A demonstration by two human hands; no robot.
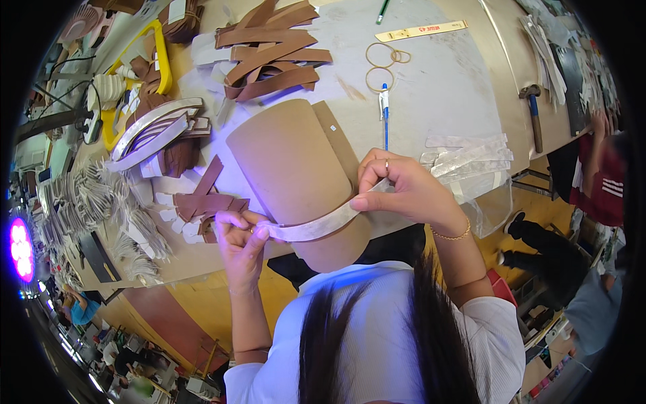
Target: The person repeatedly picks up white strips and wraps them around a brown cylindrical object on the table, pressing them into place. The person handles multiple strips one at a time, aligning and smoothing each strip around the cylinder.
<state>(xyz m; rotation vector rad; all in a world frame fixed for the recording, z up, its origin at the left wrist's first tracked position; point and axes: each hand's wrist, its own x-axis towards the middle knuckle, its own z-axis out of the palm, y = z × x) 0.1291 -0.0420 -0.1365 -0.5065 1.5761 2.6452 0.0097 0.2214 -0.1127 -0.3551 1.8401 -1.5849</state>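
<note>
A narrow whitish strip [313, 229] stretches between my two hands and bows across the near part of a curved tan sheet [289, 158]. My left hand [242, 239] pinches the strip's left end between thumb and fingers. At the other end, my right hand [397, 185] grips the strip with thumb and bent forefinger, close to the sheet's right edge. The sheet bulges upward like a half roll on the table, its near end hanging past the table edge toward me. Beneath its right side shows another flat brown piece [333, 138].
Brown strips [276, 50] lie heaped at the back, with more bundles [161, 138] at left beside a yellow-rimmed tray [163, 60]. A blue pen [385, 114], rubber bands [380, 67], a yellow ruler-like strip [420, 31], pale strips [471, 155] and a hammer [533, 118] lie rightward. Other people stand beyond.
</note>
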